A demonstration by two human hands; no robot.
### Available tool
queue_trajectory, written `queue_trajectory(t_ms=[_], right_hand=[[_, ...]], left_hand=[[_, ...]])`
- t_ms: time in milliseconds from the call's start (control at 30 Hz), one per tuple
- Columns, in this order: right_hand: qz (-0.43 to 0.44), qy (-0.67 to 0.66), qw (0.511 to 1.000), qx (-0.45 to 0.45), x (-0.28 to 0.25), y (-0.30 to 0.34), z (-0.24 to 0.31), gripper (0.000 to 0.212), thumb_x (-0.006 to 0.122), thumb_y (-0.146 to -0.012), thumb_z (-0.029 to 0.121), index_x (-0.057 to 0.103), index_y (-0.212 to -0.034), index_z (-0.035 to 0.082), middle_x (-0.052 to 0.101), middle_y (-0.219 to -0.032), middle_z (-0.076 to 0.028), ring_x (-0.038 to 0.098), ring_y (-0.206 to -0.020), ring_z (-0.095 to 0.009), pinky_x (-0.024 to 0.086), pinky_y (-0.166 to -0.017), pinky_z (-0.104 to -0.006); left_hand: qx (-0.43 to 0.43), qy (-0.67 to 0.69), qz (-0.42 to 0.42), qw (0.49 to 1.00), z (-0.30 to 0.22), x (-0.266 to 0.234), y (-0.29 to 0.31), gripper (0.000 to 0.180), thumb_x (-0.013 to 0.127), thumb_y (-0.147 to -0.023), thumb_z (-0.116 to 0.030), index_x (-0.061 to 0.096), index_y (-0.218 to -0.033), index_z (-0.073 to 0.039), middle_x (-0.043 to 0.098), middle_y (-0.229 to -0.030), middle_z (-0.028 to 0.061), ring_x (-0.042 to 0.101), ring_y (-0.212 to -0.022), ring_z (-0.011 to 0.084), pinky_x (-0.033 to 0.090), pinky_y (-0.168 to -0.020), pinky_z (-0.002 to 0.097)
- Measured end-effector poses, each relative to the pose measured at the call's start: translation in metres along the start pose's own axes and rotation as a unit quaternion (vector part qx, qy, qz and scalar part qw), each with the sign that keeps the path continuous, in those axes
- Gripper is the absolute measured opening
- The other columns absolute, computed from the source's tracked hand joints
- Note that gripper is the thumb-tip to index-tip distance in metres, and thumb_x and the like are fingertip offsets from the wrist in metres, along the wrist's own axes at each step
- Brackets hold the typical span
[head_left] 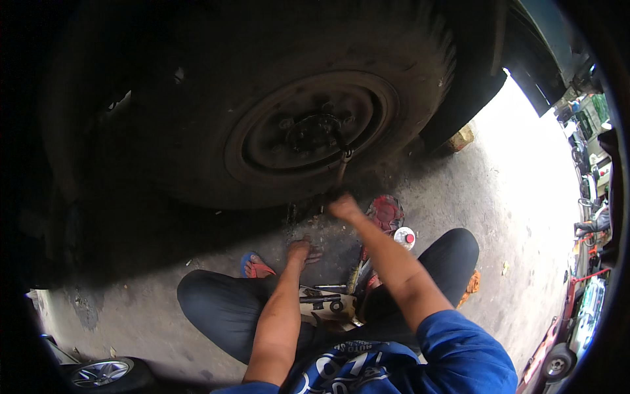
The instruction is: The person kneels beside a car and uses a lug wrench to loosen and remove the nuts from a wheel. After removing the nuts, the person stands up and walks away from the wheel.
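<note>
My right hand [345, 207] is closed round the lower end of a long-handled tool [343, 167]. The tool's upper end reaches the hub [314, 134] of a big dusty wheel [275, 169]; shadow hides its exact kind and whether it touches the hub. Low over the floor, my left hand [304, 251] holds nothing, its fingers apart. Beside that hand is my foot in a blue and red flip-flop [257, 266]. A red round item [386, 211] and a white bottle with a red cap [405, 238] stand next to my right forearm.
Between my legs lies a pale tray [341, 322] with several tools. A block [461, 138] sits on the floor by the tyre. An orange rag [471, 286] is beside my right knee. Another wheel [102, 374] lies at the lower left. Parked vehicles [587, 322] line the far right.
</note>
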State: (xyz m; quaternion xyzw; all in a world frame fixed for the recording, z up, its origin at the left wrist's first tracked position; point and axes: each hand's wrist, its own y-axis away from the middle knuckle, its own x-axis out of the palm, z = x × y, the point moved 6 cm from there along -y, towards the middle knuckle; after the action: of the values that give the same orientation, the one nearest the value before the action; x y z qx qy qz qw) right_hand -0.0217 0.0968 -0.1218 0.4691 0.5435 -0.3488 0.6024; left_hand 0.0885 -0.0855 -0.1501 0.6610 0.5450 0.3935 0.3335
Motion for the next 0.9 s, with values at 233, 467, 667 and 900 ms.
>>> queue_trajectory(t_ms=[233, 467, 667, 900], right_hand=[[-0.042, 0.092, 0.965, 0.244, -0.223, 0.104, -0.226, 0.037, 0.055, -0.087, 0.031, 0.066, -0.117, 0.013, 0.069, -0.108, -0.017, 0.067, -0.100, -0.033, 0.052, -0.085, -0.0483], [-0.314, -0.015, 0.914, -0.257, -0.441, 0.134, -0.014, 0.018, 0.060, -0.083, 0.009, 0.068, -0.098, 0.003, 0.065, -0.096, -0.015, 0.060, -0.096, -0.032, 0.048, -0.083, -0.0433], [-0.257, 0.177, 0.890, -0.331, -0.340, 0.031, 0.188, 0.024, 0.052, -0.088, 0.012, 0.061, -0.110, 0.008, 0.063, -0.106, -0.008, 0.058, -0.101, -0.021, 0.044, -0.091, -0.0385], [0.111, -0.513, 0.851, 0.002, -0.158, 0.029, 0.158, 0.069, 0.071, -0.083, 0.035, 0.047, -0.137, 0.000, 0.055, -0.135, -0.019, 0.054, -0.123, -0.032, 0.043, -0.103, -0.0413]], left_hand=[[0.464, -0.164, -0.147, 0.858, -0.163, 0.059, 0.128, 0.040, 0.060, -0.093, -0.027, 0.062, -0.111, 0.009, 0.067, -0.107, 0.0246, 0.065, -0.104, 0.0306, 0.048, -0.090, 0.0382], [0.815, -0.050, -0.048, 0.576, -0.249, 0.090, 0.358, 0.059, 0.074, -0.082, -0.008, 0.048, -0.134, 0.001, 0.055, -0.131, 0.0165, 0.052, -0.121, 0.0260, 0.039, -0.105, 0.0369], [0.677, 0.171, -0.156, 0.699, -0.263, -0.005, 0.363, 0.045, 0.069, -0.090, -0.034, 0.064, -0.099, 0.010, 0.065, -0.091, 0.0101, 0.057, -0.081, 0.0146, 0.045, -0.076, 0.0295], [0.366, 0.554, -0.148, 0.733, -0.129, -0.110, 0.134, 0.037, 0.041, -0.099, -0.026, 0.055, -0.119, 0.001, 0.062, -0.116, 0.0137, 0.063, -0.099, 0.0283, 0.056, -0.081, 0.0426]])
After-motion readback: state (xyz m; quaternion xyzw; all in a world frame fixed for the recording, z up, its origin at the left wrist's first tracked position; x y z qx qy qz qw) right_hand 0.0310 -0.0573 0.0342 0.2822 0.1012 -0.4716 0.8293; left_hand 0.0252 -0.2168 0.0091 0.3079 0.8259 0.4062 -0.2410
